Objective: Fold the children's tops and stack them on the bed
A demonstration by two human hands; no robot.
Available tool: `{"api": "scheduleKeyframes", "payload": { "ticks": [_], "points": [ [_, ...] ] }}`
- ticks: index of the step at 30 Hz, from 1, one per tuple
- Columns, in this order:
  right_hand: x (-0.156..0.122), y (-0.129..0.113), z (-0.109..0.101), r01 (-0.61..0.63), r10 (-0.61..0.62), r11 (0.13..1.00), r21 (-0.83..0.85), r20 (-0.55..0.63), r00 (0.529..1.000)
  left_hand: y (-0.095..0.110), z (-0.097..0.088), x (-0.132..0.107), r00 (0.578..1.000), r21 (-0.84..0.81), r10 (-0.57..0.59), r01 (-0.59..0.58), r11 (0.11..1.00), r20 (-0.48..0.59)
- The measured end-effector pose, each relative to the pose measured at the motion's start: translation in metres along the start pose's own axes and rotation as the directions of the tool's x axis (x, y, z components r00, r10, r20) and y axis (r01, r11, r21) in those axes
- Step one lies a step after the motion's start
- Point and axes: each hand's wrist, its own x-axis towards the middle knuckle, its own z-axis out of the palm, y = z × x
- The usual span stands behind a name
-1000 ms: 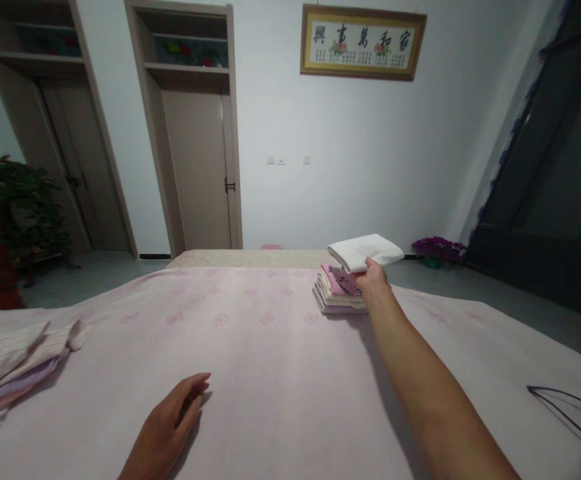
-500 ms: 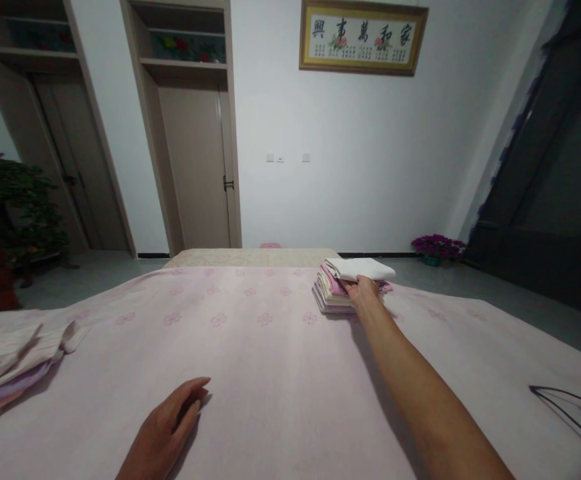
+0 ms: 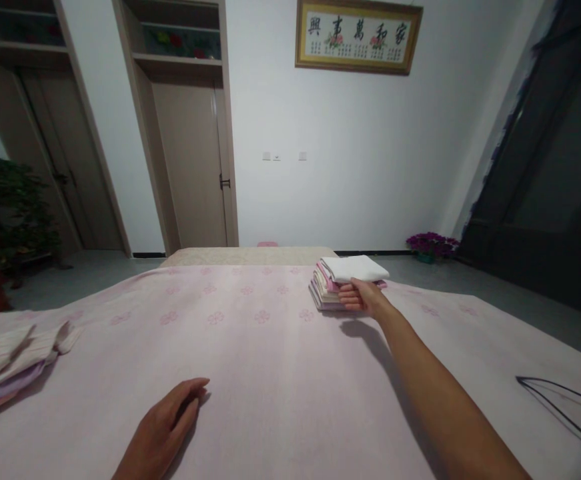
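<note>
A stack of folded cloths (image 3: pixel 326 288) sits at the far side of the pink flowered bed sheet (image 3: pixel 270 360). A folded white cloth (image 3: pixel 355 268) lies on top of the stack. My right hand (image 3: pixel 363 297) is stretched out to the stack's near right side, fingers curled against its edge just under the white cloth. My left hand (image 3: pixel 163 433) rests flat on the sheet close to me, fingers out and holding nothing.
A heap of unfolded striped and lilac clothes (image 3: pixel 5 360) lies at the left edge of the bed. Two doors, a potted plant (image 3: pixel 5 213) and a framed picture (image 3: pixel 357 37) stand beyond. A dark hanger outline (image 3: pixel 565 407) shows at the right.
My right hand lowered the white cloth from the air onto the stack, then drew back to the stack's near edge. My left hand has stayed put.
</note>
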Motion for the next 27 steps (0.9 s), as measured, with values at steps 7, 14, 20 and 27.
{"api": "scheduleKeyframes", "payload": {
  "ticks": [7, 14, 20, 27],
  "points": [
    [-0.005, -0.025, 0.008, 0.384, -0.458, 0.654, -0.652, 0.063, 0.887, 0.011, -0.004, 0.003, 0.998, 0.006, 0.057, -0.057, 0.998, 0.026],
    [0.025, -0.003, 0.033, 0.367, -0.349, 0.068, -0.928, 0.322, 0.880, 0.014, -0.005, 0.004, 0.998, -0.025, 0.043, -0.042, 0.999, 0.056],
    [0.040, 0.003, 0.036, 0.342, -0.313, 0.105, -0.934, 0.295, 0.903, 0.017, -0.006, 0.005, 0.997, -0.031, 0.047, -0.045, 0.999, 0.068],
    [0.012, -0.004, 0.031, 0.473, -0.498, 0.243, -0.847, 0.310, 0.810, 0.027, -0.009, 0.005, 0.995, -0.037, 0.017, -0.013, 0.999, 0.103]
  ]
}}
